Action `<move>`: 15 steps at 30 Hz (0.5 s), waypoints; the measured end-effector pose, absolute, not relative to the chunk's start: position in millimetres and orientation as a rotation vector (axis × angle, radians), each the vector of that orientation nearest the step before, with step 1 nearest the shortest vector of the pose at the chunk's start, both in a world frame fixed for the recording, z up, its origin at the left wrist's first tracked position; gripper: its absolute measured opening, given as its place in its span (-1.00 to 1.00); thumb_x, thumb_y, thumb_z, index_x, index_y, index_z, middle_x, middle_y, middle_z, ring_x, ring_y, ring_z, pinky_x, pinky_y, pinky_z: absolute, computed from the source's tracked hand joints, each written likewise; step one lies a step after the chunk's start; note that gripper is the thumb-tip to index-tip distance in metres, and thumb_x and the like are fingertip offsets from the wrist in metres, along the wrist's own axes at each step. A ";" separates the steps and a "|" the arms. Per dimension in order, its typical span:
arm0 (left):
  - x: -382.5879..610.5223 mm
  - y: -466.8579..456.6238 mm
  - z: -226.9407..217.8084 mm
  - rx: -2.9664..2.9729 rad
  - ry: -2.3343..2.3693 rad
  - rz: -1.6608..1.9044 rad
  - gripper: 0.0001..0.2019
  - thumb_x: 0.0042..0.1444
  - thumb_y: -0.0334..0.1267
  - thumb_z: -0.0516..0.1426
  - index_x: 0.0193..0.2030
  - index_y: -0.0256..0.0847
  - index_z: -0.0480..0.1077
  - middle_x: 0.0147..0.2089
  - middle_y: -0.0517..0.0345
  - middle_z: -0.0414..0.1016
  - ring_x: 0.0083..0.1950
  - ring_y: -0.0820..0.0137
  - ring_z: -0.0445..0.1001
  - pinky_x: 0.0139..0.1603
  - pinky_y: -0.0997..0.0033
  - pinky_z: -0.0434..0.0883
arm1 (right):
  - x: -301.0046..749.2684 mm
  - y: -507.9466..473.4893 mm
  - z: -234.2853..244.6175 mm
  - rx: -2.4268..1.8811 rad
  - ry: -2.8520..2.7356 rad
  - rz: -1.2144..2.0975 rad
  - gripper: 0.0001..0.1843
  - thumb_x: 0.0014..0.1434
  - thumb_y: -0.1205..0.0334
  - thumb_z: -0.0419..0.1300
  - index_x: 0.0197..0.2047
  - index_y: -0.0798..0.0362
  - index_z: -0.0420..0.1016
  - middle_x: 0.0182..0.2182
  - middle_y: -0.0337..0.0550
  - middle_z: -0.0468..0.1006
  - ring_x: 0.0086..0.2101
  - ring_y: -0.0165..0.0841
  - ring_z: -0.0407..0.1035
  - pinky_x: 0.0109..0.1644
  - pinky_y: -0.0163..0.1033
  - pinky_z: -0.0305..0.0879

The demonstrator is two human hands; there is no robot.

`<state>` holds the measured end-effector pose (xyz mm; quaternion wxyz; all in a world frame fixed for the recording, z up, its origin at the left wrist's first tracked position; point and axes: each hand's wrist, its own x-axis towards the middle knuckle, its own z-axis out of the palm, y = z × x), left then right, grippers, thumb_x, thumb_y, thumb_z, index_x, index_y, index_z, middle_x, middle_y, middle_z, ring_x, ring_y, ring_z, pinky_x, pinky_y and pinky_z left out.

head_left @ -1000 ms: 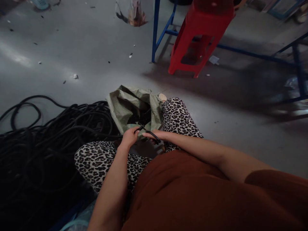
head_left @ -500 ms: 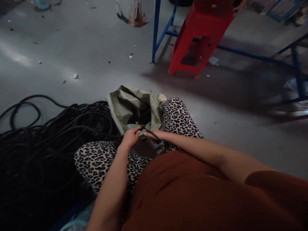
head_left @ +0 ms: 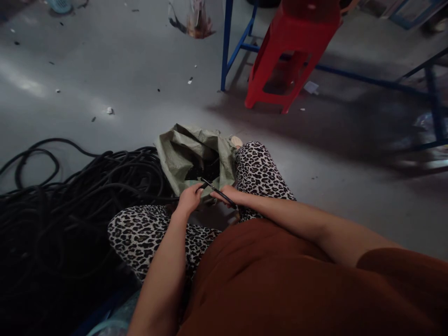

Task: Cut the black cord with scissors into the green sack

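The left hand [head_left: 189, 199] and right hand [head_left: 231, 195] each had fingers closed on an end of a short black cable [head_left: 214, 188], held above the legs [head_left: 259, 172], just before the green sack [head_left: 182, 154].

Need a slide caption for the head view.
Left hand and right hand hold a thin black item by an open green sack, beside a black cable pile.

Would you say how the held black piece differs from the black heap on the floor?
The held piece is one short, straight length; the heap is many long tangled loops. Left hand and right hand grip the held piece; the heap lies on the floor. Both are black and thin.
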<state>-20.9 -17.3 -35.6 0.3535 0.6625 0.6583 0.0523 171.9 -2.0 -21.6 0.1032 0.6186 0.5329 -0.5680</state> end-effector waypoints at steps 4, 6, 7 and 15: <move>-22.2 -16.7 -34.0 1.708 1.734 0.105 -0.63 0.35 -0.33 0.07 0.20 -0.21 0.57 0.16 -0.07 0.66 0.21 0.11 0.60 0.27 0.17 0.49 | 173.1 -2.6 -22.5 1.819 1.621 -1.638 -0.38 0.36 -0.25 0.23 -0.48 0.13 0.49 -0.70 -0.19 0.41 -0.66 -0.38 0.36 -0.57 -0.38 0.29; -22.8 -16.5 -33.4 1.709 1.749 0.106 -0.63 0.35 -0.32 0.08 0.19 -0.22 0.58 0.16 -0.09 0.66 0.21 0.10 0.60 0.27 0.16 0.49 | 174.3 -2.5 -26.5 1.810 1.635 -1.655 -0.38 0.41 -0.21 0.18 -0.49 0.14 0.47 -0.70 -0.18 0.40 -0.67 -0.39 0.35 -0.57 -0.39 0.28; -23.1 -16.4 -33.1 1.707 1.754 0.109 -0.63 0.35 -0.32 0.08 0.20 -0.22 0.58 0.16 -0.09 0.66 0.21 0.10 0.60 0.27 0.16 0.49 | 174.9 -2.1 -28.8 1.813 1.633 -1.667 -0.38 0.42 -0.20 0.17 -0.48 0.14 0.47 -0.70 -0.18 0.40 -0.67 -0.39 0.35 -0.58 -0.39 0.27; -24.8 -16.5 -31.1 1.652 1.832 0.191 -0.64 0.35 -0.28 0.11 0.21 -0.22 0.57 0.20 -0.09 0.64 0.24 0.12 0.58 0.32 0.18 0.45 | 177.3 2.1 -38.3 1.905 1.511 -1.741 -0.35 0.36 -0.29 0.22 -0.50 0.12 0.46 -0.73 -0.21 0.40 -0.70 -0.38 0.37 -0.62 -0.40 0.28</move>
